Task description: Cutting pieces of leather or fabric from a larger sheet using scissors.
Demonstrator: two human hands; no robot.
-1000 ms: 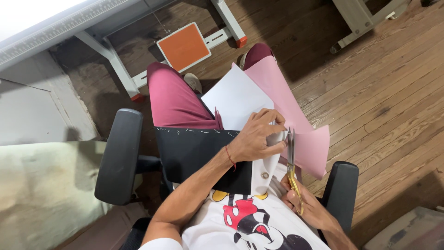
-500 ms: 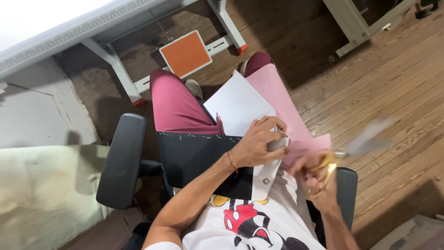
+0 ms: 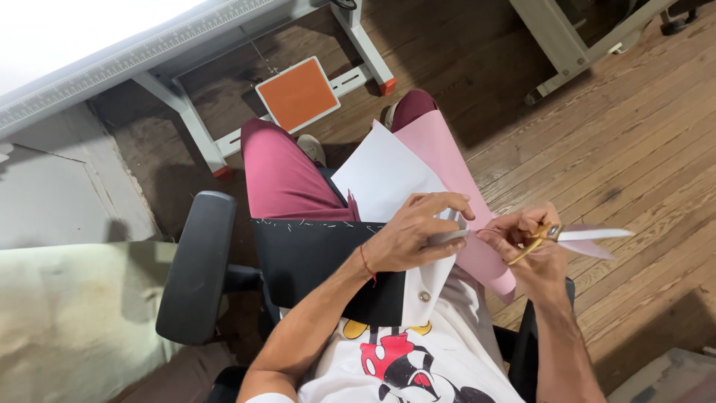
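I sit in a chair with papers on my lap. My left hand [image 3: 418, 231] presses on a white sheet [image 3: 380, 175] that lies over a pink sheet [image 3: 440, 149], beside a black piece of fabric [image 3: 313, 261] with white stitch marks. My right hand [image 3: 533, 246] holds gold-handled scissors [image 3: 578, 235] to the right of the papers, blades pointing right, away from the lap. The fingertips of both hands nearly meet at the pink sheet's edge.
An orange foot pedal [image 3: 298, 93] lies on the wooden floor under a grey table frame [image 3: 186, 123]. The chair's black armrest [image 3: 198, 265] is at my left, another armrest [image 3: 522, 336] at my right. A second table leg [image 3: 556, 33] stands at the upper right.
My right hand has lifted the scissors from beside the paper edge and swung them out to the right. My left hand has stayed on the white sheet.
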